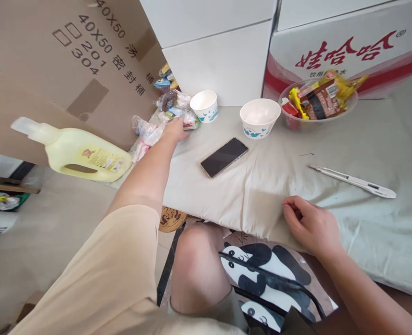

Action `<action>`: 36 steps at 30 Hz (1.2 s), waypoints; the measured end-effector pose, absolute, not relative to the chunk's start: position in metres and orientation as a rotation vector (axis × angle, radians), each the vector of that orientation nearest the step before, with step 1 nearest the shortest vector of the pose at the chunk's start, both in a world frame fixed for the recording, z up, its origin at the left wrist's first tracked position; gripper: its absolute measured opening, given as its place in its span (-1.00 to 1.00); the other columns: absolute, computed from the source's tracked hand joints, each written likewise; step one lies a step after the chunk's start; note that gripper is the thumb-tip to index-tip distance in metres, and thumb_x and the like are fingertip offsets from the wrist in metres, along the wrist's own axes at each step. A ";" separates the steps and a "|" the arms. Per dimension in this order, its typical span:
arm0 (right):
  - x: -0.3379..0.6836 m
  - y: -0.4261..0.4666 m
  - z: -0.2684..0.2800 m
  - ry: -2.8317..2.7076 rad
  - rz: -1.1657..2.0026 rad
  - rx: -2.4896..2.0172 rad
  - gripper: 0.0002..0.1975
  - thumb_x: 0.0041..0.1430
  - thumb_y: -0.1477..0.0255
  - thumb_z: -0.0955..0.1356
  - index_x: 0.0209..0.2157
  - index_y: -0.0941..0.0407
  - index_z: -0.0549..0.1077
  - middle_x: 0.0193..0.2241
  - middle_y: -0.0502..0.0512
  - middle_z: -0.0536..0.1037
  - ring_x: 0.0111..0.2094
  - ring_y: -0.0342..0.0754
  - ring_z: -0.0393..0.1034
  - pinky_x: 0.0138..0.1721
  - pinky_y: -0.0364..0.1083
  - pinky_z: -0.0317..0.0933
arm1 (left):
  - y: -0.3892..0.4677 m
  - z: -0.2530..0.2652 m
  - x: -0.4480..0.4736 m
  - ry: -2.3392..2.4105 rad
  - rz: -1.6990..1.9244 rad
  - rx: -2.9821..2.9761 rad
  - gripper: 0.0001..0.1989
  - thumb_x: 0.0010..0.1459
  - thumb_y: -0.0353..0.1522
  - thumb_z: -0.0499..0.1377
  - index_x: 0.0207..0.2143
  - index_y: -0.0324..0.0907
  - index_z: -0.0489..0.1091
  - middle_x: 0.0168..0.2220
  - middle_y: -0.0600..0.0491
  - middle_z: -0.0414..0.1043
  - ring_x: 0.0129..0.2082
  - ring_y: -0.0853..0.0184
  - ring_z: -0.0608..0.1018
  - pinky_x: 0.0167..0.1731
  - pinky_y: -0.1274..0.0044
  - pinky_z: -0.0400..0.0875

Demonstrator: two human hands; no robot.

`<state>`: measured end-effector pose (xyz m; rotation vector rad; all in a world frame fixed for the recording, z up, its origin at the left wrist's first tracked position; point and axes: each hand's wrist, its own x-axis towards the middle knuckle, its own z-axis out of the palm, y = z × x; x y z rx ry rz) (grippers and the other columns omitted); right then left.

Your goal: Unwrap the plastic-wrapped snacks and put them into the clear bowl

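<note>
My left hand (175, 130) reaches to the far left of the cloth, at a pile of small wrapped snacks (150, 132). Its thumb and fingers are closed about a small snack packet (192, 122) with green and red on it; part of the grip is hidden. A white paper bowl (206, 108) with blue print stands just beyond that packet. My right hand (312, 225) rests near the front edge of the cloth, fingers curled in and nothing visible in them. Beyond it lies a white utility knife (354, 181). A dark-screened phone (224, 157) lies between my hands.
A second paper bowl (260, 118) stands beside a clear plastic bowl (319, 116) of packaged snacks. On the left, a yellow liquid bottle (87, 153) leans by a large cardboard box (97, 60). White boxes (219, 65) line the back. A panda-print mat (268, 265) shows below.
</note>
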<state>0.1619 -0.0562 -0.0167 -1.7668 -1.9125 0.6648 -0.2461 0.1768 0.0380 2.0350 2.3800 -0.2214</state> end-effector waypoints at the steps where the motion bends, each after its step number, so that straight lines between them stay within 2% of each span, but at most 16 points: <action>1: 0.162 -0.056 -0.017 -1.920 0.668 -1.764 -0.76 0.15 0.26 0.22 -0.38 0.02 0.47 -0.57 0.03 0.53 -0.58 -0.04 0.36 -0.53 -0.09 0.10 | 0.180 0.040 -0.242 2.418 -0.265 2.004 -0.45 0.15 -0.38 0.27 0.19 -0.26 0.31 0.22 -0.28 0.36 0.19 -0.03 0.44 0.16 0.25 0.32; 4: 0.164 -0.054 -0.017 -1.948 0.687 -1.728 -0.76 0.16 0.27 0.22 -0.38 0.03 0.47 -0.58 0.03 0.53 -0.58 -0.03 0.36 -0.52 -0.09 0.09 | 0.177 0.052 -0.233 2.497 -0.336 1.954 -0.58 0.19 -0.36 0.21 0.10 -0.25 0.38 0.13 -0.30 0.44 0.11 -0.09 0.49 0.06 0.17 0.39; 8: 0.166 -0.053 -0.017 -1.973 0.680 -1.700 -0.75 0.18 0.27 0.21 -0.37 0.03 0.47 -0.55 0.05 0.57 -0.54 0.00 0.40 -0.50 -0.08 0.06 | 0.155 0.071 -0.228 2.551 -0.301 1.985 -0.63 0.22 -0.27 0.19 0.03 -0.25 0.42 0.04 -0.27 0.50 0.09 -0.09 0.50 0.08 0.13 0.36; 12: 0.169 -0.055 -0.018 -2.004 0.707 -1.637 -0.73 0.21 0.26 0.19 -0.36 0.04 0.47 -0.51 0.08 0.60 -0.49 0.03 0.43 -0.46 -0.07 0.06 | 0.126 0.087 -0.233 2.568 -0.039 2.004 -0.66 0.16 -0.24 0.24 -0.03 -0.15 0.44 -0.04 -0.19 0.54 0.06 -0.07 0.51 0.05 0.20 0.36; 16: 0.174 -0.059 -0.019 -1.978 0.770 -1.551 -0.73 0.22 0.28 0.19 -0.34 0.05 0.47 -0.52 0.09 0.58 -0.47 0.03 0.42 -0.44 -0.06 0.06 | 0.096 0.097 -0.229 2.444 0.272 1.980 -0.74 0.09 -0.31 0.27 -0.14 -0.16 0.46 -0.20 -0.10 0.55 0.05 -0.02 0.53 0.09 0.24 0.34; 19: 0.177 -0.059 -0.017 -1.850 0.880 -1.482 -0.76 0.20 0.30 0.21 -0.29 0.06 0.47 -0.49 0.09 0.57 -0.47 0.01 0.41 -0.40 -0.05 0.15 | 0.071 0.089 -0.194 2.289 0.385 2.111 -0.73 0.11 -0.38 0.20 -0.10 -0.16 0.47 -0.08 -0.11 0.54 0.06 0.06 0.53 0.14 0.29 0.36; 23: 0.185 -0.053 -0.016 -1.487 0.967 -1.407 -0.65 0.20 0.29 0.25 -0.02 0.10 0.42 -0.11 0.22 0.58 -0.33 -0.02 0.47 -0.28 -0.02 0.31 | 0.032 0.042 -0.103 1.679 0.634 2.345 -0.53 0.05 -0.43 0.20 0.07 -0.15 0.46 0.22 -0.14 0.36 0.21 0.07 0.45 0.24 0.30 0.32; 24: 0.188 -0.052 -0.016 -1.418 0.956 -1.401 -0.62 0.20 0.28 0.26 0.02 0.10 0.41 -0.03 0.25 0.54 -0.26 0.00 0.49 -0.27 -0.02 0.33 | 0.022 0.026 -0.078 1.542 0.655 2.357 -0.49 0.04 -0.45 0.20 0.10 -0.12 0.46 0.27 -0.12 0.30 0.26 0.07 0.40 0.29 0.29 0.27; 26: 0.195 -0.049 -0.019 -1.358 0.919 -1.401 -0.65 0.19 0.29 0.27 -0.01 0.09 0.42 0.01 0.25 0.49 -0.18 0.02 0.49 -0.26 -0.01 0.37 | 0.007 -0.003 -0.034 1.388 0.714 2.296 -0.46 0.07 -0.50 0.16 0.13 -0.07 0.46 0.34 -0.08 0.19 0.35 0.08 0.30 0.36 0.24 0.16; 28: 0.202 -0.050 -0.023 -1.371 0.866 -1.411 -0.72 0.17 0.33 0.28 -0.09 0.08 0.45 -0.05 0.23 0.48 -0.19 0.02 0.48 -0.27 -0.01 0.39 | 0.000 -0.023 -0.005 1.335 0.837 2.141 -0.47 0.10 -0.52 0.07 0.11 -0.06 0.48 0.34 -0.06 0.18 0.35 0.10 0.28 0.36 0.19 0.18; 30: 0.208 -0.052 -0.028 -1.426 0.782 -1.412 -0.72 0.15 0.40 0.29 -0.09 0.06 0.47 -0.09 0.21 0.46 -0.19 0.03 0.46 -0.27 0.01 0.41 | -0.002 -0.033 0.008 1.308 0.942 2.027 -0.51 0.11 -0.53 0.02 0.01 -0.07 0.55 0.31 -0.05 0.22 0.31 0.12 0.33 0.33 0.17 0.23; 33: 0.211 -0.057 -0.033 -1.574 0.629 -1.375 -0.61 0.15 0.50 0.28 0.02 0.02 0.46 -0.03 0.22 0.41 -0.15 0.04 0.43 -0.19 0.05 0.42 | 0.002 -0.029 0.006 1.222 0.989 1.992 -0.58 0.12 -0.49 0.00 -0.15 -0.09 0.62 0.26 -0.02 0.29 0.22 0.10 0.40 0.27 0.15 0.31; 36: 0.208 -0.058 -0.034 -1.720 0.548 -1.299 -0.49 0.16 0.59 0.23 0.12 -0.02 0.43 0.07 0.23 0.34 -0.10 0.04 0.42 -0.14 0.07 0.41 | 0.004 -0.017 0.000 1.000 0.848 2.017 -0.59 0.21 -0.41 -0.03 -0.22 -0.09 0.64 0.19 -0.02 0.37 0.16 0.11 0.45 0.23 0.19 0.36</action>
